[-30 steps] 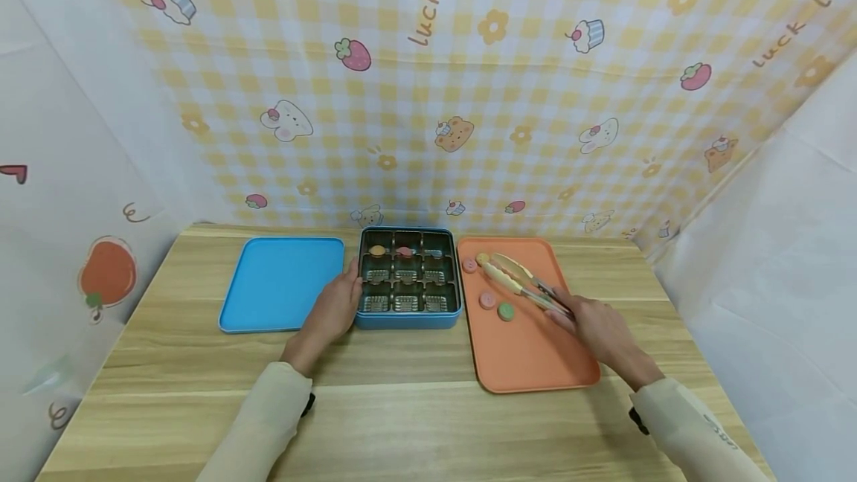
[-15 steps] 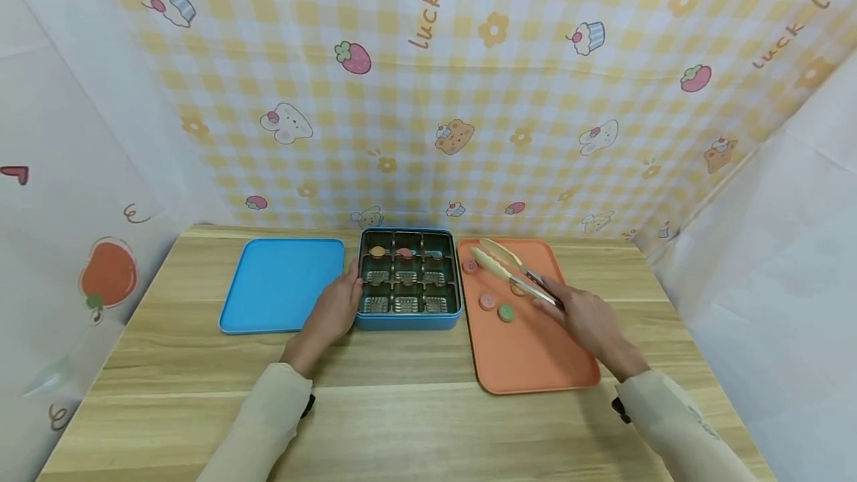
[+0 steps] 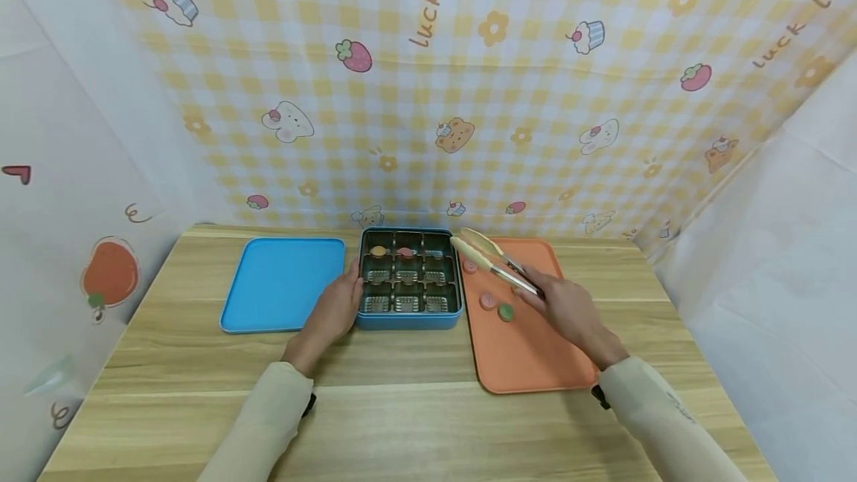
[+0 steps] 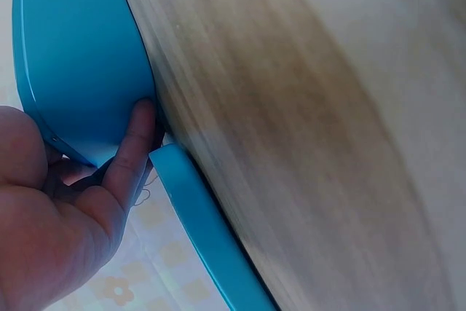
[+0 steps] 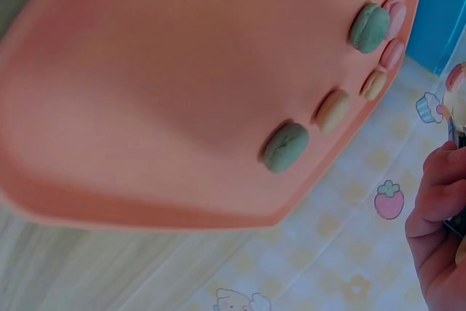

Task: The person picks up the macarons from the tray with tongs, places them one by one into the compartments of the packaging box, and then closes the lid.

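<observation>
1. At twelve o'clock on the bench (image 3: 375,430), blue box (image 3: 408,323) held two macarons (image 3: 378,251); most compartments (image 3: 407,306) unfilled.
2. Orange tray (image 3: 535,359), two o'clock: six left.
3. Right hand (image 3: 569,311) grasped tongs (image 3: 480,259), apparently bearing pink macaron (image 5: 456,76); left hand (image 3: 335,307) touched box, fingers unclenched.

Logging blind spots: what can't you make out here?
Head: back-right compartment; too small to tell contents from glint.
Head: one green macaron, hidden by the right hand or tongs.
Left wrist: inside of the box, hidden by its wall.
Right wrist: pink piece, cut off by right edge.
</observation>
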A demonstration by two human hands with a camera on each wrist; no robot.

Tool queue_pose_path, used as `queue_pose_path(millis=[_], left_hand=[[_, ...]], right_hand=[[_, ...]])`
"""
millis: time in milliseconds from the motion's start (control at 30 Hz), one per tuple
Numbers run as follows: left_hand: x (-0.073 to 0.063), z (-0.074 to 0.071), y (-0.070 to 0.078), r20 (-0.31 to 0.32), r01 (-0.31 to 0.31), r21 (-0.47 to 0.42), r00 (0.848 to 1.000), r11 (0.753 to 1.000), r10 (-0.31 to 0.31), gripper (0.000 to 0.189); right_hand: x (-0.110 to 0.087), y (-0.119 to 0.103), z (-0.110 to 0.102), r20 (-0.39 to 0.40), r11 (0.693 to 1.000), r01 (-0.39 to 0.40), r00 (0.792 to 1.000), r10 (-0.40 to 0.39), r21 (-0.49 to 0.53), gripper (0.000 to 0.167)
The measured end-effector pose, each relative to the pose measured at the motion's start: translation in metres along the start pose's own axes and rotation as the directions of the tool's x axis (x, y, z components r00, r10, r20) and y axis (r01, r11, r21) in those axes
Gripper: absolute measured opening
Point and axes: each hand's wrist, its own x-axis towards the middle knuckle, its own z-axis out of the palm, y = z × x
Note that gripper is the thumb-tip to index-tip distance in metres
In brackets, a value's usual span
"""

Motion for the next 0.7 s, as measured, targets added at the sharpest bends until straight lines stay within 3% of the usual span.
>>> queue_pose_path(millis=[233,567,700], left_hand=[[0.001,-0.001,-0.001,0.0,0.0,-0.002,1.0,1.0,0.0,0.052],[0.002,0.0,-0.001,0.002,-0.002,0.0,1.0,1.0,0.002,0.052],[0.002,0.0,-0.001,0.001,-0.008,0.0,1.0,1.0,0.008,0.052]], right_hand=[[0.011,-0.009,0.004,-0.017,1.0,0.023,1.0,-0.023,-0.008,0.018],[0.019,-0.02,0.013,0.019,0.999,0.009,1.0,-0.008,-0.031,0.031],[0.021,-0.021,0.017,0.024,0.999,0.006,1.0,-0.005,-0.049,0.029]])
